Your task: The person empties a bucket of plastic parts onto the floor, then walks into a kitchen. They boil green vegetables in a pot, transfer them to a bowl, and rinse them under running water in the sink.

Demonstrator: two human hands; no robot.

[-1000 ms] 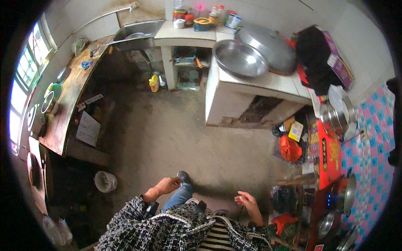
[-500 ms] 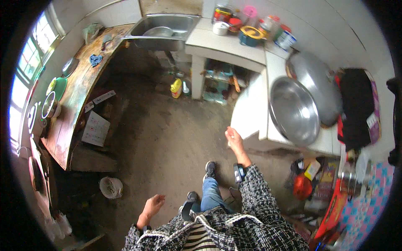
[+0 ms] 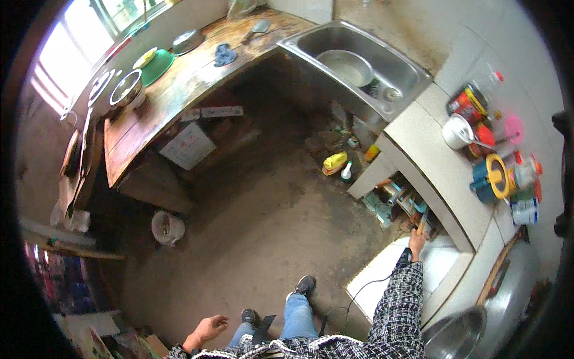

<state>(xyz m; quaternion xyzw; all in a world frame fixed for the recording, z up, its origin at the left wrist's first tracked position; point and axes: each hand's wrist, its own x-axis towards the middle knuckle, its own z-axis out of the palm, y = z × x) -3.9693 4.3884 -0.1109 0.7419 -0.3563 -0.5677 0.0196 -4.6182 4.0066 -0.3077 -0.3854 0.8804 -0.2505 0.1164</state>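
The right hand (image 3: 417,241) is stretched forward to the open shelf (image 3: 402,197) under the white tiled counter (image 3: 439,161) on the right side. Its fingers close around the near end of a thin tool with an orange-brown handle (image 3: 423,221). The long axis of this tool runs from near to far, leaning a little to the right, and its far end points into the shelf, where it goes between other items and I cannot see the tip. The hand is small in the picture, so how firmly it grips is not fully clear, but the fingers are narrow around the handle.

The left hand (image 3: 208,329) hangs low on the near left side, above the dirt floor (image 3: 263,227). It holds nothing; the fingers are loosely spread and slightly curled.

Both sleeves are of a black and white woven jacket (image 3: 394,311). Two dark shoes (image 3: 305,286) stand on the floor between the hands.

On the floor beside the shelf, further away, a yellow bottle (image 3: 335,161) lies on its side. On the counter above the shelf there are a blue pot with a yellow lid (image 3: 491,178) and a white cup (image 3: 457,130). Far from the person, a steel sink (image 3: 359,63) holds a metal bowl (image 3: 348,64). On the far left a long wooden bench (image 3: 179,84) carries a green bowl (image 3: 156,64).
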